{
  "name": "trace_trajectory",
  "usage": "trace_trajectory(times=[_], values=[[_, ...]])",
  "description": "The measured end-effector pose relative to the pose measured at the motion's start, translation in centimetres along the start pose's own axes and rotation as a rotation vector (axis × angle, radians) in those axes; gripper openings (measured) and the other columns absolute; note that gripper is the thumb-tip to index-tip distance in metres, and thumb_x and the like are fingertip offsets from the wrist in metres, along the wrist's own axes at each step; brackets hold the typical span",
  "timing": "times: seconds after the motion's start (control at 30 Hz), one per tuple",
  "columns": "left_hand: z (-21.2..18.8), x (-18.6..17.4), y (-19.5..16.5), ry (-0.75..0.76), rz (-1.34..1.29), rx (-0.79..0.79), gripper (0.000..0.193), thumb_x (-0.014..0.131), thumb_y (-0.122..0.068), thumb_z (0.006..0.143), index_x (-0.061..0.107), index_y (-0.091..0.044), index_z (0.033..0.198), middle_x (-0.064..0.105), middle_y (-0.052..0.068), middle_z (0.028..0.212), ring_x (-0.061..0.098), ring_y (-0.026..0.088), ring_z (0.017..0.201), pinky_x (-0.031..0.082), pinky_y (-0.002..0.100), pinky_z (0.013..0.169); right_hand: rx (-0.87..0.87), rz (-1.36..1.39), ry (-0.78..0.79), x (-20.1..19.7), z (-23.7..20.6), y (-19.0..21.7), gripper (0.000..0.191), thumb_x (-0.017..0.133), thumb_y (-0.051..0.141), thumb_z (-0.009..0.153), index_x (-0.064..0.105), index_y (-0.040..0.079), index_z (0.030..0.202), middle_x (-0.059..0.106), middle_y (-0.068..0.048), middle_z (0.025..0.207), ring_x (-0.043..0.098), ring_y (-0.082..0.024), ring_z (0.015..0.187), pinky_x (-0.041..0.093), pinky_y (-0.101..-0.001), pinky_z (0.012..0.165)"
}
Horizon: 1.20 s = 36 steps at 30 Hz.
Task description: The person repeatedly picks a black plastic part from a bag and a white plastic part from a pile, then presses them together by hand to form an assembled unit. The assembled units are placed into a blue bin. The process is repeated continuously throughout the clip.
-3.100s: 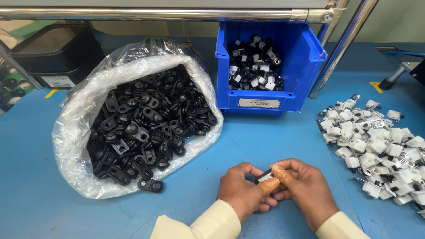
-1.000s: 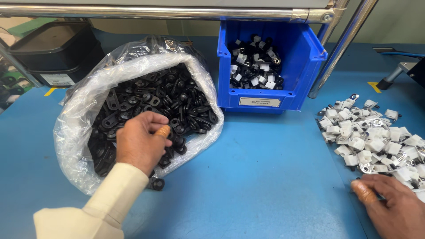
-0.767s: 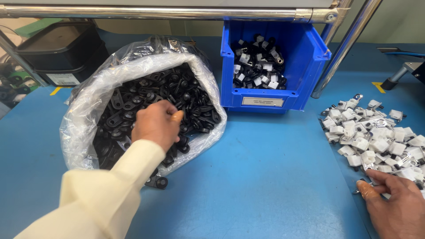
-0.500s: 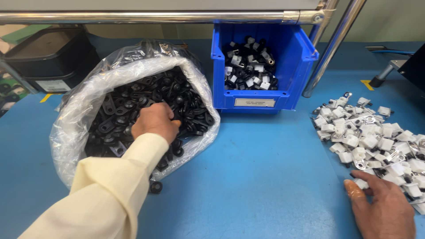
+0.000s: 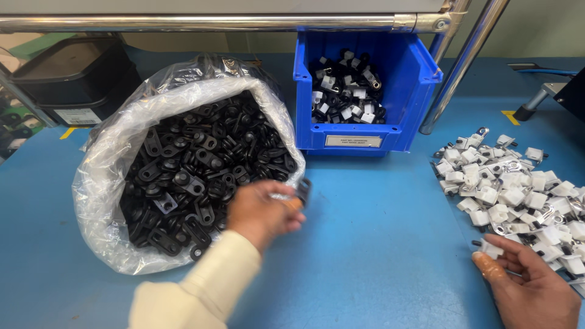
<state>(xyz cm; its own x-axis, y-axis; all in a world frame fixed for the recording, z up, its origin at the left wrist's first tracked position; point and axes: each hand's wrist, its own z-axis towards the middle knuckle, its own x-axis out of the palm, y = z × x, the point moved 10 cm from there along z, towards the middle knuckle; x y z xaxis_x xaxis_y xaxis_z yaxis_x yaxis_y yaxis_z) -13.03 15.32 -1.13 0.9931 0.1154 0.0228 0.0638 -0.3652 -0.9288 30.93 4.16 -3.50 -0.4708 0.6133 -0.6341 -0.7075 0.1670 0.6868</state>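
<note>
Pinching black clip (image 5: 303, 190) upright, left hand (image 5: 263, 213)

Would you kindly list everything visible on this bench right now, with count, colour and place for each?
clear plastic bag: one, translucent, left of the table, open.
black parts: too many to count, black, heaped in the bag.
blue bin: one, blue, back centre, holding mixed black and white pieces.
white parts: a loose pile, white with some metal, right of the table.
dark tray: one, black, back left.
metal rail: one, silver, across the top.
blue table: one, blue, underneath everything.
left hand: blurred, by the bag's edge, pinching a small black piece.
right hand: lower right, fingertips on a white part.
</note>
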Motion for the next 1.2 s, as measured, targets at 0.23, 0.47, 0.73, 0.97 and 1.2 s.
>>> trace_trajectory(times=[0.23,0.47,0.73,0.97,1.2], values=[[-2.9,5.9,3.3,0.132,0.452,-0.012,0.015,0.076,-0.002,0.082,0.076,-0.004,0.097,0.08,0.013,0.086,0.078,0.017,0.07,0.064,0.031,0.068,-0.143,0.028,0.207,3.0,-2.3,9.3,0.04,0.083,0.022,0.079,0.076,0.016,0.119,0.076,-0.006,0.1,0.072,-0.017,0.08,0.06,-0.0307,0.07],[-4.6,8.8,-1.2,0.161,0.897,0.366,0.016,0.074,-0.002,0.082,0.079,-0.01,0.095,0.068,0.015,0.113,0.065,0.032,0.107,0.055,0.04,0.095,-0.206,-0.167,0.387,5.0,-2.9,14.2,0.043,0.083,0.033,0.08,0.076,0.027,0.122,0.077,0.001,0.109,0.072,-0.018,0.091,0.06,-0.0353,0.069],[-3.0,11.7,-1.3,0.236,0.918,0.343,0.019,0.073,0.0,0.082,0.076,-0.009,0.098,0.066,0.012,0.122,0.064,0.029,0.115,0.056,0.038,0.099,-0.251,-0.161,0.402,6.0,-2.6,14.8,0.04,0.082,0.029,0.079,0.075,0.021,0.118,0.077,-0.004,0.104,0.074,-0.022,0.084,0.06,-0.0361,0.074],[-0.8,11.9,-0.8,0.225,0.776,0.299,0.034,0.07,0.001,0.081,0.069,-0.01,0.113,0.072,0.014,0.109,0.073,0.03,0.101,0.061,0.037,0.09,-0.213,-0.102,0.433,7.8,-1.8,13.8,0.034,0.085,0.024,0.079,0.078,0.015,0.111,0.078,-0.007,0.089,0.069,-0.02,0.078,0.058,-0.033,0.071],[-0.8,14.6,0.3,0.283,0.847,0.282,0.024,0.076,-0.004,0.076,0.075,-0.008,0.1,0.073,0.016,0.111,0.073,0.029,0.101,0.06,0.036,0.09,0.098,0.354,0.47,7.6,-1.9,11.6,0.04,0.084,0.013,0.076,0.078,0.01,0.115,0.078,-0.006,0.091,0.069,-0.01,0.076,0.057,-0.0269,0.07]])
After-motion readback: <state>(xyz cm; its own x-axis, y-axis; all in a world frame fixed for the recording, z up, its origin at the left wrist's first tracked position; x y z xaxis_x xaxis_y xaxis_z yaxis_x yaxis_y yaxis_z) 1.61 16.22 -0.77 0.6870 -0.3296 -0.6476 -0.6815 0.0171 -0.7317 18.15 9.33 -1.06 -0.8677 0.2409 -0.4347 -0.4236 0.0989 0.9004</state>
